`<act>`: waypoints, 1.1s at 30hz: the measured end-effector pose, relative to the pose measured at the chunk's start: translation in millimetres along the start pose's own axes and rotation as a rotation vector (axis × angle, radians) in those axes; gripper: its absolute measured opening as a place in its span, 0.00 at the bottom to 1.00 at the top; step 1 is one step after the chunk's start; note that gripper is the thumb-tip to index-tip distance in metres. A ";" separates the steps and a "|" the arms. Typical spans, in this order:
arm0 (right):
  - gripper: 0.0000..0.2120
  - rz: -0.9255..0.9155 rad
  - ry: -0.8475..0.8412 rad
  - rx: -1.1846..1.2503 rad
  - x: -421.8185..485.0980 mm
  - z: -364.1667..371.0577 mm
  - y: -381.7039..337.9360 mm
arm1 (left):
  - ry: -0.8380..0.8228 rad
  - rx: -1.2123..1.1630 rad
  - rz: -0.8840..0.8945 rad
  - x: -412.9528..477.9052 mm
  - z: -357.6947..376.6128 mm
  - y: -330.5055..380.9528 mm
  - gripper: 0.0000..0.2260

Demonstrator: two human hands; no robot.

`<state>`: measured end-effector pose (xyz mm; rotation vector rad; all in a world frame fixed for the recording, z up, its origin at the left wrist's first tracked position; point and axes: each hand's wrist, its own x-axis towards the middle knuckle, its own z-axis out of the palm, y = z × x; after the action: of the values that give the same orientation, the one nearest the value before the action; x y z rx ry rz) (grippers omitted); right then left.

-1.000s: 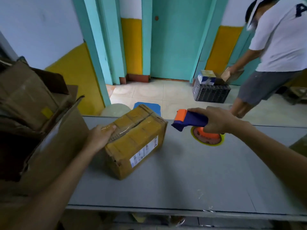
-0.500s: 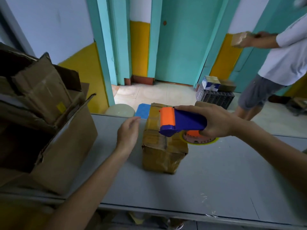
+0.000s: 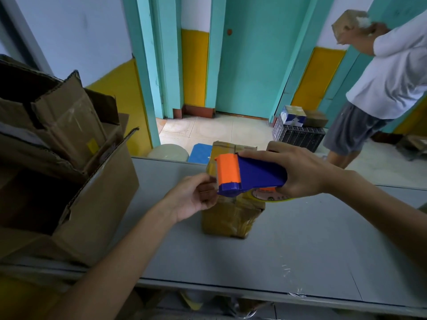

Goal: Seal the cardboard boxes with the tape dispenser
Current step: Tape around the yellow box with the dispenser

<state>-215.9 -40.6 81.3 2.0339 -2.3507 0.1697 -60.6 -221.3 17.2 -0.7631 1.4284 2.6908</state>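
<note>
Gripping the tape dispenser (image 3: 251, 175) by its blue handle, the right hand (image 3: 298, 174) holds it above the cardboard box (image 3: 231, 215), fingers wrapped round the body. The dispenser's orange head points toward the left hand (image 3: 191, 199), whose fingers (image 3: 204, 195) are curled narrowly at the toothed edge; whether they pinch a tape end cannot be told. The yellow-rimmed tape roll (image 3: 265, 195) shows below the handle, just over the box top. The box, yellowed with tape, stands on the grey counter (image 3: 300, 250) near its far edge, beneath both hands. A large open carton (image 3: 92, 204) stuffed with flattened cardboard stands at the counter's left end. Beyond the counter, a second person (image 3: 392, 77) in a white shirt holds a small box (image 3: 346, 25) raised, beside a black crate (image 3: 298, 136) on the tiled floor.
</note>
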 end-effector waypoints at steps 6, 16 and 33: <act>0.40 0.002 -0.016 -0.052 -7.6 0.1 -6.9 | 0.103 0.268 0.093 -1.4 1.3 -5.3 0.05; 0.40 0.067 -0.112 -0.211 -55.5 15.0 -10.2 | 0.325 0.631 0.199 -14.4 -46.8 -6.3 0.07; 0.38 0.158 -0.132 -0.114 -83.3 34.7 13.7 | 0.400 0.991 0.357 14.3 -35.0 -17.7 0.04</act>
<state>-215.5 39.9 38.3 1.8634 -2.5346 -0.0970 -54.7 -241.4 -18.9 -0.9876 2.8145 1.5802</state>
